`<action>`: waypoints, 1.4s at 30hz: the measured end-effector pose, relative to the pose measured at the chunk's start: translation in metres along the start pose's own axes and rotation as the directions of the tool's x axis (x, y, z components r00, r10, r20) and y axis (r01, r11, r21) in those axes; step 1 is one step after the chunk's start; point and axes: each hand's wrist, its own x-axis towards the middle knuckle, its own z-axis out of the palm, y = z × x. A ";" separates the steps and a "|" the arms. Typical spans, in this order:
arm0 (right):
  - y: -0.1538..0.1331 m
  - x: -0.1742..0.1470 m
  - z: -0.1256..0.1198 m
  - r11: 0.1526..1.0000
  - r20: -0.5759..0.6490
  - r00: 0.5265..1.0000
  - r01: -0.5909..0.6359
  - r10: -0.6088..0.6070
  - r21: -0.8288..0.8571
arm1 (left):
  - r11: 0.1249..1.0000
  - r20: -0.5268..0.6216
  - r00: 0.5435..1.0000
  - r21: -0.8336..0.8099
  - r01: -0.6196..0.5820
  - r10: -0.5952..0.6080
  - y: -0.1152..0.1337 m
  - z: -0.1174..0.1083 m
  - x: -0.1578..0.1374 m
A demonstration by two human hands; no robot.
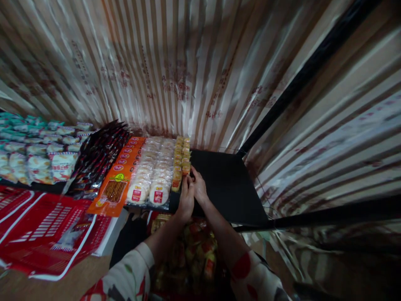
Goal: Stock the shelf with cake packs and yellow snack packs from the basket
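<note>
On your left you see a red bag, dark packets and an orange packet; a striped sheet hangs behind.

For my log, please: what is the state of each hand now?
Left hand: at the near end of the yellow packets; grip cannot be told.
Right hand: at the same packets; grip cannot be told.

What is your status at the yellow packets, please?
Left grip and right grip close together at near end of yellow packets; hold unclear. Packets in two columns on black shelf. White packs close on left, nothing seen blocking.
</note>
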 end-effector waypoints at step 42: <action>-0.005 -0.113 -0.020 0.924 -0.068 0.990 -0.088 0.122 0.372 | 0.941 0.090 0.976 0.263 -0.214 0.197 0.002 -0.014 -0.106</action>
